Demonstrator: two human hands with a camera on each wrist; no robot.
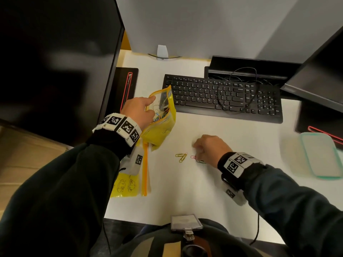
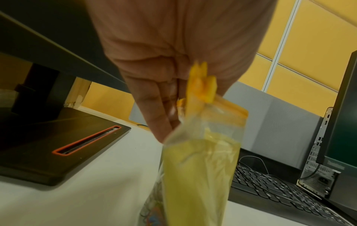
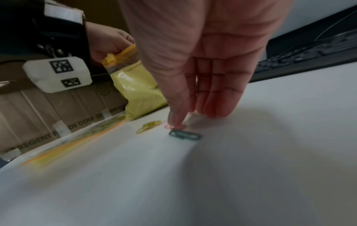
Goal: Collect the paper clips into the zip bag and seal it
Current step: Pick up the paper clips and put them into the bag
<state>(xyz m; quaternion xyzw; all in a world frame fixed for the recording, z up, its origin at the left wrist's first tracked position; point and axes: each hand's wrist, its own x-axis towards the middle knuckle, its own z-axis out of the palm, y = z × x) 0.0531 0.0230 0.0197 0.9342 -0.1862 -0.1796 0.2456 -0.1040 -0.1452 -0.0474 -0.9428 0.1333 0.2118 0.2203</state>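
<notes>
My left hand [image 1: 146, 108] grips the open top of a yellow zip bag [image 1: 163, 127] and holds it upright above the white table [image 1: 185, 191]. Coloured clips show inside it. In the left wrist view my fingers [image 2: 160, 116] pinch the bag [image 2: 201, 168] beside its orange slider [image 2: 204, 88]. My right hand [image 1: 198, 147] reaches down to the table with straight fingers. Its thumb tip [image 3: 174, 120] rests on a pink paper clip [image 3: 174, 126] that lies flat. A green clip [image 3: 185, 134] and two yellow clips [image 3: 148, 126] lie loose beside it.
A black keyboard [image 1: 222, 97] with a cable lies behind the clips. Dark monitors stand at the left [image 1: 55, 62] and right [image 1: 319, 80]. More yellow zip bags [image 1: 130, 184] lie flat at the table's left edge. A teal-rimmed lid [image 1: 319, 154] sits at the right.
</notes>
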